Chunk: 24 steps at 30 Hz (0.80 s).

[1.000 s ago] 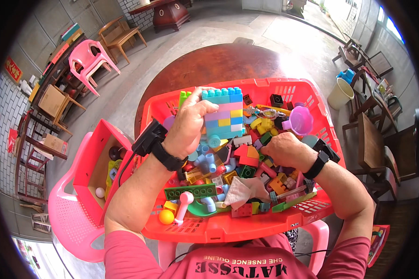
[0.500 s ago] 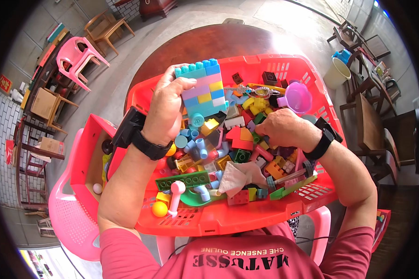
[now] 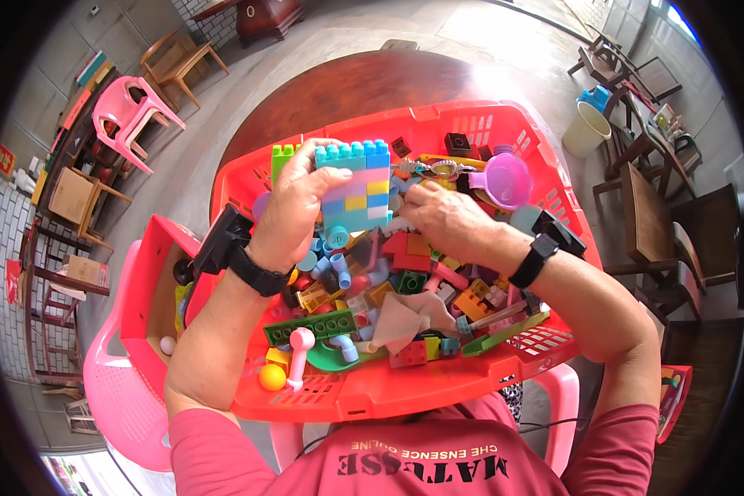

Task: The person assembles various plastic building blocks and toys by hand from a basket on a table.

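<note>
My left hand [image 3: 298,207] is closed round the left side of a small wall of toy building bricks [image 3: 354,188], held upright above the pile. Its rows are turquoise, blue, pink, yellow and white, with studs on top and a round turquoise wheel piece [image 3: 337,237] at the bottom left. To the right of that wall, my right hand [image 3: 459,217] dips into the heap of loose toys, fingers bent and close together. What lies at its fingertips is hidden. Around it are a red brick [image 3: 407,250], a silver toy tiara [image 3: 442,169] and a purple toy cup [image 3: 507,182].
The red plastic basket [image 3: 438,397] holds the toys, including a green plate [image 3: 310,328], a pale cloth [image 3: 405,321] and a yellow ball [image 3: 273,377]. A round brown table [image 3: 331,91] stands behind it. A red box [image 3: 153,306] rests on a pink chair [image 3: 128,388] at left.
My right hand has moved left through the pile, closer to the brick wall. My left hand still holds the wall, now slightly lower. A lime-green brick has come into view behind that hand.
</note>
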### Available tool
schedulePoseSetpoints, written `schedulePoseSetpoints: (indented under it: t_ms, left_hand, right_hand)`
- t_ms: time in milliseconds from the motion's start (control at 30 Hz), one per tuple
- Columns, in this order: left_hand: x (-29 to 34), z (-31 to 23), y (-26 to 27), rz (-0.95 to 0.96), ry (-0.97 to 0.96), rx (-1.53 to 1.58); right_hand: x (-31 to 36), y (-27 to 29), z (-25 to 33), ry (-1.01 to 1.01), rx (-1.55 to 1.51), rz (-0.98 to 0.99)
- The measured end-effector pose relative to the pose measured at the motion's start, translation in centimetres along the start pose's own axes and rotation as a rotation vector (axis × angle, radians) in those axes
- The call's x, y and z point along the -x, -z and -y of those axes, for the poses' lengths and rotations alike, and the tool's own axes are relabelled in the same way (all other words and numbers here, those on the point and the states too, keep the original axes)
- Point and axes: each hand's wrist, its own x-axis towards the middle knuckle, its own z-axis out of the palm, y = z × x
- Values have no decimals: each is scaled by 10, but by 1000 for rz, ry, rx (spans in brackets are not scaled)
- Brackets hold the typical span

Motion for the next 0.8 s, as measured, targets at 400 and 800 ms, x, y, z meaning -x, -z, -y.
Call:
schedulePoseSetpoints:
  t_ms: [400, 800]
  left_hand:
    - [4, -1, -7, 39, -28, 77]
    - [13, -7, -14, 336, 114, -67]
  right_hand:
    - [-1, 52, -5, 14, -427, -318]
    - [6, 89, 7, -181, -1025, -90]
